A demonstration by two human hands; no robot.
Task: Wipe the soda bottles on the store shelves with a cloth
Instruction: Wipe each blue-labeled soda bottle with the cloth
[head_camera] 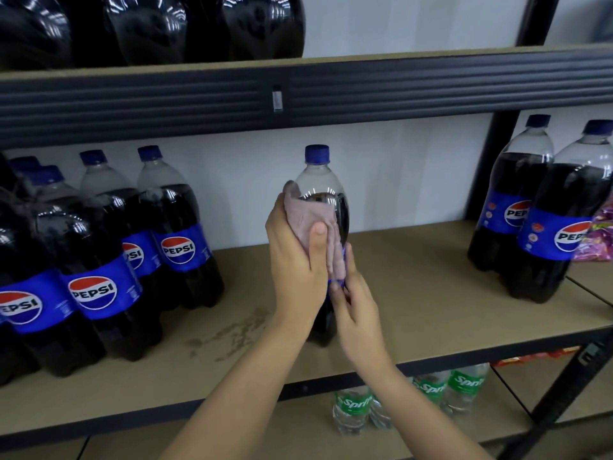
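Nearest: right hand (356,310) low on the bottle (326,194), fingers laid along its label side; they look fairly straight, steadying rather than wrapped round, though motion blur hides the detail. Just above and left of it, left hand (295,250) grasps the cloth (306,215), thumb over it, pressing it against the bottle's shoulder where the dark soda begins.

Bottle stands upright on the shelf (414,293), alone, between the 2 hands.

Step in hand, as I judge it: wiping 1 bottle, upper body being rubbed; cap and lower half probably not yet covered.

Next move calls for: carrying the cloth round and down while the right hand keeps the bottle from tipping or turning.

Further left of the hands: left group (99,260) of bottles. Far right: 2 more, right pair (544,227). Below: Sprite bottles (408,400).
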